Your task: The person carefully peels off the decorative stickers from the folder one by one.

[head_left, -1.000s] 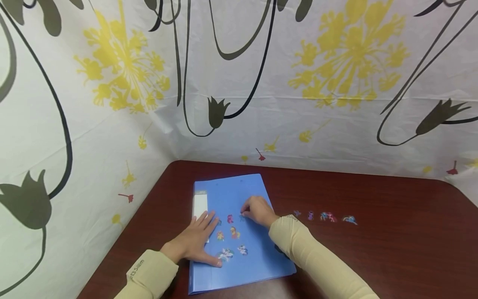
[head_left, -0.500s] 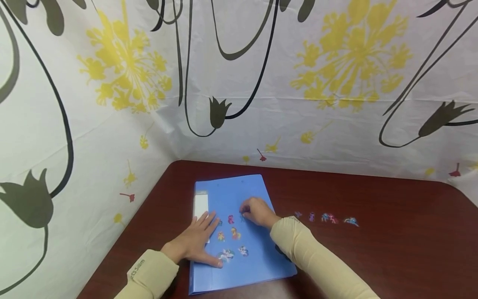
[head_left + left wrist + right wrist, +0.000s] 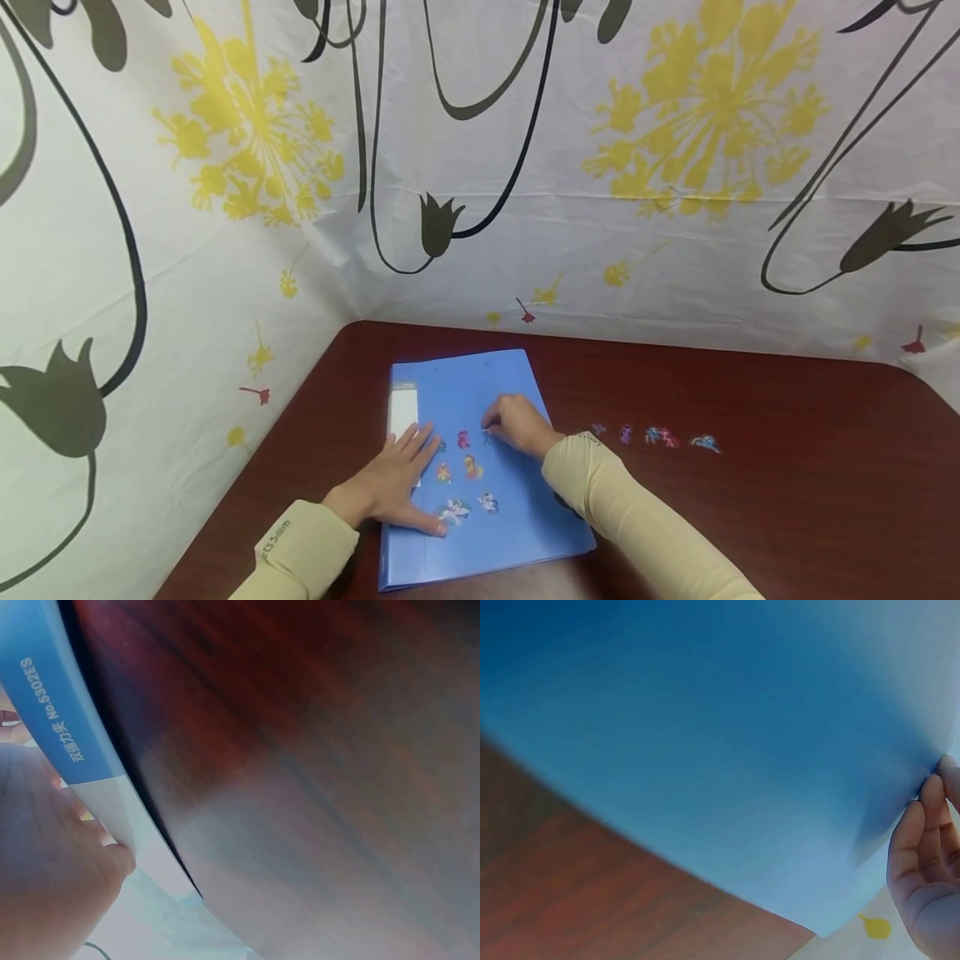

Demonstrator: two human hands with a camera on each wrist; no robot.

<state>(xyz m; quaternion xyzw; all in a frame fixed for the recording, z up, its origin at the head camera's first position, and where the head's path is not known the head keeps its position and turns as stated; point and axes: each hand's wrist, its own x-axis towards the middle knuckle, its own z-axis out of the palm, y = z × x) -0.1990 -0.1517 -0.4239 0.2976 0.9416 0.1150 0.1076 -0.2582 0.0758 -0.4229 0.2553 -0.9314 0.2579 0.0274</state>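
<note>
A blue ring-binder-style folder [image 3: 532,525] lies closed on the table, its labelled spine [image 3: 67,712] facing left. My left hand [image 3: 392,482] rests on the folder's left side with fingers spread, thumb beside a white pony sticker [image 3: 454,511]. My right hand [image 3: 519,423] has thumb and fingers pinched together over the cover, at a small light-blue sticker [image 3: 487,438] that they partly hide. In the right wrist view, the right hand's fingertips [image 3: 932,786] meet close at the cover. Between the hands are a pink pony sticker [image 3: 463,439] and an orange-yellow one [image 3: 472,467].
Several loose pony stickers lie in a row right of the folder, among them a purple one [image 3: 626,434], a blue-and-pink pair [image 3: 662,437] and a blue one [image 3: 705,443]. The dark red wooden table [image 3: 787,500] meets a patterned cloth wall [image 3: 675,275] behind.
The right hand's fingers lifted slightly half a second ago and are now lowered again at the light-blue sticker. The left hand and folder stay in place.
</note>
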